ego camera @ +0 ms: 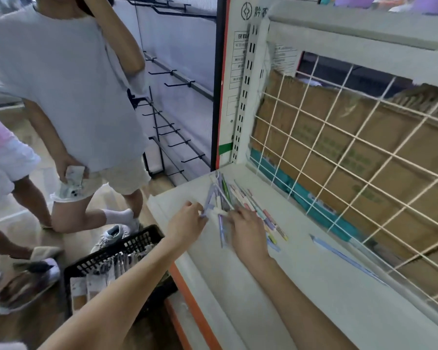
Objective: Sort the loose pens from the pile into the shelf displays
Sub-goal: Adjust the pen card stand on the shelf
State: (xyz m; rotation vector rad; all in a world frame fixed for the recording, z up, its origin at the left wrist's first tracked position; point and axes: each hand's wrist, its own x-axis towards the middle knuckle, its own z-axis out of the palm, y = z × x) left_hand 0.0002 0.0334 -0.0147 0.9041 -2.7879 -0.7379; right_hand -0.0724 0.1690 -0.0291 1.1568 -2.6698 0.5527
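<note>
Shop interior, wooden floor, is being viewed from above. White metal shelf with an orange front edge is being shown at right, backed by a white wire grid behind which brown cardboard boxes are being kept. Black hook rack is being seen standing against the far wall, left of the shelf upright. Two bystanders are being recorded at left: one in a pale grey shirt is holding a phone low at the side; of the other only a pink and white sleeve is being shown. Black plastic basket holding packaged stationery is being kept on the floor just beside the shelf front. Pile of loose pens, in pastel purple, pink, white and green, is lying on the shelf near its left end. Single pale blue pen is lying apart to the right. Left hand is pinching the ends of several purple pens at the pile's left edge. Right hand is being rested on the pile, fingers bent over the pens; a firm grip cannot be made out.
</note>
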